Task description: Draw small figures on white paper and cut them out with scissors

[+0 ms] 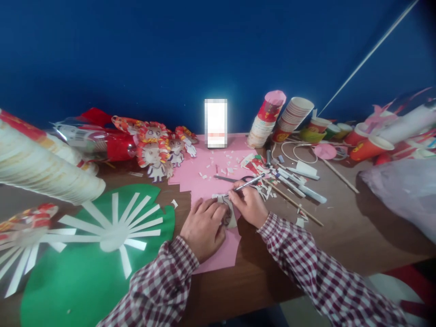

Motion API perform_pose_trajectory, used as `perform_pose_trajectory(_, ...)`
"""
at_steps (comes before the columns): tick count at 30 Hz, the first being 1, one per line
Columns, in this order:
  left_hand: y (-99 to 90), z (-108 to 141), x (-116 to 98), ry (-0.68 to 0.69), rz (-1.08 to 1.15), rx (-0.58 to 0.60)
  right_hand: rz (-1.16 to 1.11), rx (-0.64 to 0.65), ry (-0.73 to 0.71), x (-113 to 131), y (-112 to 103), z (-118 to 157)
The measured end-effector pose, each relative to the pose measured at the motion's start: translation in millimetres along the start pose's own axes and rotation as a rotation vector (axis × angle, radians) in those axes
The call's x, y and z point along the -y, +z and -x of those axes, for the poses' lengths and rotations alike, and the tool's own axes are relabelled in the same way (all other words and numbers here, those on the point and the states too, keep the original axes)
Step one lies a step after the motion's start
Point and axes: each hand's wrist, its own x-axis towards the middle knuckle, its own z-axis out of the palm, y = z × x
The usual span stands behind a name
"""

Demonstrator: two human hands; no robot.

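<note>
My right hand [250, 204] is closed around a slim silver-grey pen [250, 181], its tip low over a small piece of pale paper [232, 219]. My left hand [206, 227] rests on the left side of that paper, fingers laid over it and slightly bent. Part of a drawn figure shows between the two hands, but most of it is covered. Under both hands lie pink paper sheets [213, 261]. Beyond the pen, dark-handled scissors [225, 178] lie among small paper scraps [204, 175].
Cut-out paper figures [155, 159] stand at the back left, near a green sheet [81, 277] with white strips. Stacked paper cups [294, 116] rise behind markers [311, 194] and a wooden stick [296, 204]. A pixelated bright screen [215, 122] stands against the blue wall.
</note>
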Motion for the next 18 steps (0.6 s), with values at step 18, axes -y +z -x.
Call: perform_pose_trajectory(18, 4.0, -1, 7, -0.025, 0.051, -0.070, -0.384, -0.134, 0.057, -9, -1, -1)
